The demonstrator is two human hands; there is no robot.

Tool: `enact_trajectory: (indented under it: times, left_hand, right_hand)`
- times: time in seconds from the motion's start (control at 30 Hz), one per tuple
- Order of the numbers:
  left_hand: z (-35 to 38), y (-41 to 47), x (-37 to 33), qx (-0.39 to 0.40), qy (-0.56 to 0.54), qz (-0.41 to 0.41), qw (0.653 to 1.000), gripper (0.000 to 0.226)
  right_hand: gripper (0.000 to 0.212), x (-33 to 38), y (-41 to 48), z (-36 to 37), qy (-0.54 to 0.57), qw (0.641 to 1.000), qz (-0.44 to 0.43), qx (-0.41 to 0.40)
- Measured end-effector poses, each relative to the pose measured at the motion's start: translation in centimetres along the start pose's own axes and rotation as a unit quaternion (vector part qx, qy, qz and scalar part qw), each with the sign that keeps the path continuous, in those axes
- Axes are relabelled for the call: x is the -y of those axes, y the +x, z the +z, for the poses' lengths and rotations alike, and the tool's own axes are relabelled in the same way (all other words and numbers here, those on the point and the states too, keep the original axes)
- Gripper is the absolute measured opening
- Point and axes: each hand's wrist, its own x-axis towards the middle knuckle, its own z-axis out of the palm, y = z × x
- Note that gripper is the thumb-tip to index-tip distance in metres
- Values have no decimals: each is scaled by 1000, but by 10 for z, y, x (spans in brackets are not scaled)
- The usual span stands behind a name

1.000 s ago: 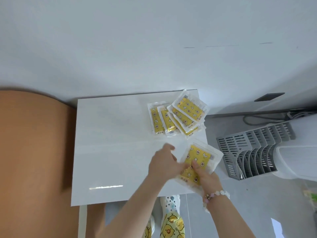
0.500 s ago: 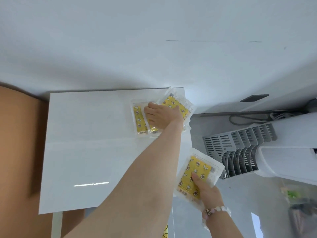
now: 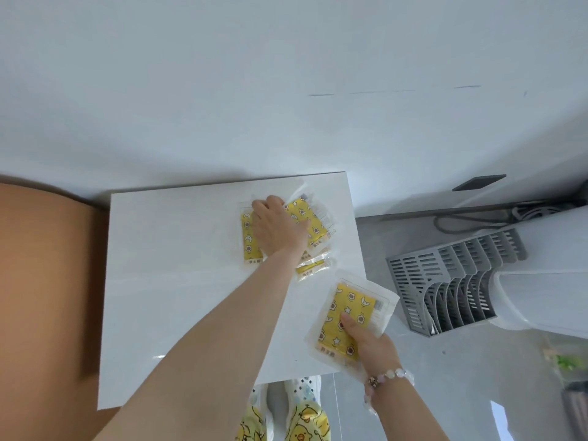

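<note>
A person's left hand (image 3: 276,229) lies across a fanned pile of clear plastic packets with yellow cartoon-print inserts (image 3: 307,218) near the far right corner of a glossy white rectangular table (image 3: 175,281). Its fingers bend over the pile's far side; whether they grasp a packet cannot be told. The right hand (image 3: 374,343) grips a flat clear packet with the same yellow print (image 3: 351,308), thumb pressed on its face, just over the table's near right corner. A bead bracelet (image 3: 391,375) circles that wrist. A grey slotted plastic rack (image 3: 445,291) stands right of the table.
</note>
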Motion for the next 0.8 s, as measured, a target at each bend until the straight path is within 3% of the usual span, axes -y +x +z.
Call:
enact_trajectory:
  times: [0.3,0.4,0.57,0.8]
  left_hand:
    - [-19,2,39,-27,-18,52,998,53]
    - [-21,1,42,-21,-41,64,997,57]
    - [-21,-5,36,-28,38,228,972,59]
    - [-28,-10,30,-20,-112,142,983,70]
  right_hand:
    - [23,-13,2,1,-15,1000,-6,-11]
    - [18,-17,1,2,-21,1000,-3,-8]
    - [10,-17,-1,3,-21,1000,-6,8]
    - [8,-8,-1,-4,0,1000,-28,11]
